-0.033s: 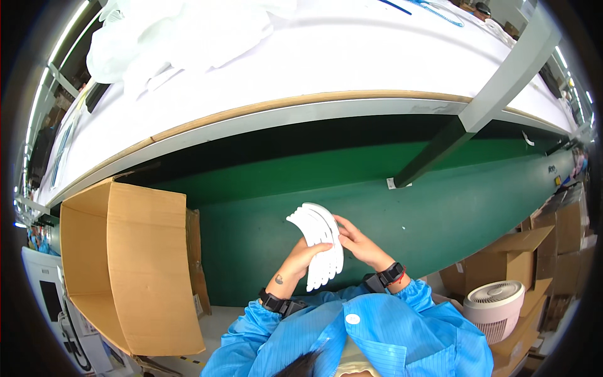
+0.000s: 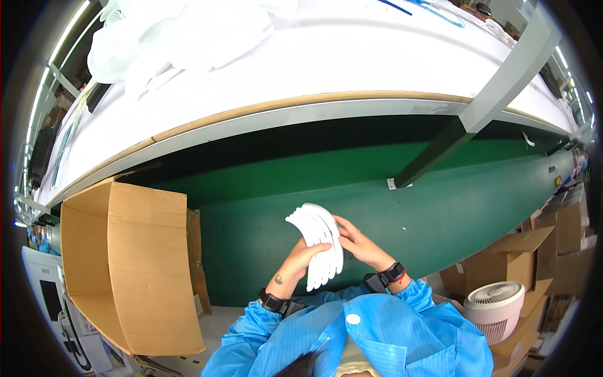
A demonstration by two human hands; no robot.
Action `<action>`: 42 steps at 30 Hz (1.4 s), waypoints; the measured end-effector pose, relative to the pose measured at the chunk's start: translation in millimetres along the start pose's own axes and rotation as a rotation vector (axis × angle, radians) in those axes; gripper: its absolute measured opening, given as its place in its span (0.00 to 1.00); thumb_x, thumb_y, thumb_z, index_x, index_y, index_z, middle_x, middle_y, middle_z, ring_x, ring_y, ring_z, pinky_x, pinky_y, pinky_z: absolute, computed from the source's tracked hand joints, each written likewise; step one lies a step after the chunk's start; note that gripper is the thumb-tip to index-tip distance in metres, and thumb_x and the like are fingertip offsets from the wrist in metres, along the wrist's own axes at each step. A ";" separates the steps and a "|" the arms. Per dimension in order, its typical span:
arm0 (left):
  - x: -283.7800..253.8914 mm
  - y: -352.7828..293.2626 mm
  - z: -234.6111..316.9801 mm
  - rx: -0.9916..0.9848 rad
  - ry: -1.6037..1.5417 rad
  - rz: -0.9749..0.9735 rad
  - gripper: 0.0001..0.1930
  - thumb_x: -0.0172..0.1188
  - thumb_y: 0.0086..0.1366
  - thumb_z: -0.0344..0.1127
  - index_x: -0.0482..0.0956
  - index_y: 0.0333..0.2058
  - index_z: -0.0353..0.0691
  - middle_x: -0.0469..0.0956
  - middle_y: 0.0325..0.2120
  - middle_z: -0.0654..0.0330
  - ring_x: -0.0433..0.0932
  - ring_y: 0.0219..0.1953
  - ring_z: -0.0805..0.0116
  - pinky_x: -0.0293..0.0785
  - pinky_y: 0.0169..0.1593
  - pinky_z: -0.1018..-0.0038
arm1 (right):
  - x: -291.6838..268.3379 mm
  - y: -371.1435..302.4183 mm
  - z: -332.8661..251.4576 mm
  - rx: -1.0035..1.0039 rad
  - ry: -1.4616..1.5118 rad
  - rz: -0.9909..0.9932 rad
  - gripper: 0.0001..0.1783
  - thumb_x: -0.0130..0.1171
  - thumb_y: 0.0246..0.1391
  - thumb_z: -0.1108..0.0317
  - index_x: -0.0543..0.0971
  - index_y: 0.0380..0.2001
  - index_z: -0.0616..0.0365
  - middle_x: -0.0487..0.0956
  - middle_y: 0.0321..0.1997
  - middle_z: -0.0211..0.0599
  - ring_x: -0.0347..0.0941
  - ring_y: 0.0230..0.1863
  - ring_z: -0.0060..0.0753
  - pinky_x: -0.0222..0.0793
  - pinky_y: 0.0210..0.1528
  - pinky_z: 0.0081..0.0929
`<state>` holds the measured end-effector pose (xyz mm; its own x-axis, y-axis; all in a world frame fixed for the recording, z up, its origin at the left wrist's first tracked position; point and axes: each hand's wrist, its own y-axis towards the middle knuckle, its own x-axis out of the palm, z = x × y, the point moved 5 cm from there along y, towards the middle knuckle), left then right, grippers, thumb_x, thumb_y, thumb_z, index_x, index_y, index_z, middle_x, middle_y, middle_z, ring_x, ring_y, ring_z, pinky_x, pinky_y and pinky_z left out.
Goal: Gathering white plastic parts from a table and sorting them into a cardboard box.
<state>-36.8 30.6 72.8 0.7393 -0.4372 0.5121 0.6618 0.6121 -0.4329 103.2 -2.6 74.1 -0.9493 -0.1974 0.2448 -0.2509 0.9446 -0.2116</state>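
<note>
A fanned stack of curved white strips [image 2: 320,226] is held in front of my body, above the green surface. My left hand [image 2: 300,259] grips it from the left, the thumb lying across the strips and the other fingers hidden behind. On the opposite side, my right hand [image 2: 359,244] has its fingers bent against the stack's right edge, with the fingertips partly out of sight. The strips have rounded ends and spread apart at the top left and at the bottom. What they are made of, I cannot tell.
An open cardboard box [image 2: 151,270] stands at my left. Beyond my hands runs a white-topped table [image 2: 352,66] with a grey post [image 2: 509,81] and a translucent white plastic bag [image 2: 182,31]. A pinkish-white fan [image 2: 494,309] and more cartons [image 2: 515,257] are at my right.
</note>
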 end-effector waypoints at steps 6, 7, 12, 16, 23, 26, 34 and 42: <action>0.2 0.1 0.8 0.030 -0.003 0.011 0.27 0.60 0.56 0.28 0.64 0.54 0.33 0.73 0.45 0.54 0.75 0.47 0.63 0.74 0.48 0.68 | -3.5 1.7 10.0 -0.060 -0.093 -0.058 0.33 0.41 0.66 0.61 0.45 0.68 0.58 0.56 0.68 0.49 0.52 0.69 0.41 0.47 0.68 0.34; -1.2 1.6 -1.5 0.024 -0.005 0.017 0.27 0.60 0.56 0.28 0.63 0.54 0.33 0.73 0.45 0.54 0.75 0.47 0.63 0.74 0.48 0.68 | -3.6 2.2 10.6 -0.069 -0.124 -0.044 0.33 0.41 0.66 0.59 0.44 0.68 0.58 0.55 0.69 0.50 0.52 0.69 0.42 0.47 0.68 0.35; -2.8 2.1 -1.9 0.027 0.111 0.011 0.27 0.60 0.56 0.28 0.64 0.54 0.32 0.74 0.45 0.54 0.75 0.46 0.63 0.74 0.48 0.68 | -3.0 -5.2 -2.1 0.034 -0.375 -0.030 0.34 0.38 0.66 0.54 0.44 0.68 0.58 0.53 0.69 0.52 0.51 0.69 0.47 0.49 0.68 0.34; 0.8 0.3 -0.4 -0.027 0.033 -0.032 0.25 0.60 0.56 0.29 0.66 0.53 0.32 0.74 0.44 0.55 0.75 0.46 0.63 0.74 0.48 0.68 | -0.6 -10.1 -10.0 0.007 -0.390 -0.001 0.34 0.39 0.66 0.53 0.45 0.67 0.59 0.55 0.68 0.53 0.51 0.69 0.47 0.49 0.67 0.35; 8.5 -1.8 -6.0 -0.150 -0.061 -0.210 0.28 0.62 0.54 0.31 0.65 0.54 0.31 0.73 0.48 0.47 0.77 0.47 0.57 0.75 0.50 0.64 | -18.1 -4.6 -3.7 -0.005 -0.159 -0.104 0.33 0.39 0.65 0.51 0.52 0.65 0.62 0.62 0.64 0.49 0.54 0.67 0.42 0.51 0.67 0.38; 38.0 -9.6 -9.6 -0.238 -0.160 -0.469 0.32 0.63 0.54 0.32 0.62 0.56 0.30 0.72 0.50 0.44 0.76 0.49 0.54 0.73 0.52 0.61 | -22.9 4.4 -8.2 0.158 0.468 -0.074 0.33 0.40 0.64 0.46 0.62 0.61 0.62 0.67 0.60 0.41 0.64 0.59 0.34 0.61 0.60 0.34; 24.8 7.0 -47.2 -0.302 0.017 -0.323 0.32 0.64 0.55 0.35 0.62 0.56 0.30 0.73 0.48 0.48 0.76 0.48 0.55 0.74 0.50 0.64 | -23.2 10.5 17.9 0.313 0.613 0.081 0.22 0.47 0.62 0.57 0.73 0.52 0.62 0.77 0.49 0.36 0.73 0.48 0.28 0.70 0.50 0.26; 54.8 0.3 15.4 0.410 1.096 0.217 0.37 0.68 0.49 0.47 0.63 0.52 0.32 0.72 0.46 0.43 0.73 0.50 0.49 0.71 0.50 0.61 | -46.0 10.2 -14.5 0.134 0.560 0.294 0.20 0.49 0.60 0.63 0.72 0.52 0.64 0.78 0.45 0.35 0.75 0.44 0.26 0.71 0.48 0.24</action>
<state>2.0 17.0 112.1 0.6749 -0.5067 -0.5364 0.5683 0.8206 -0.0603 147.1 19.9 74.4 -0.7485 0.2656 0.6076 -0.0515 0.8902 -0.4526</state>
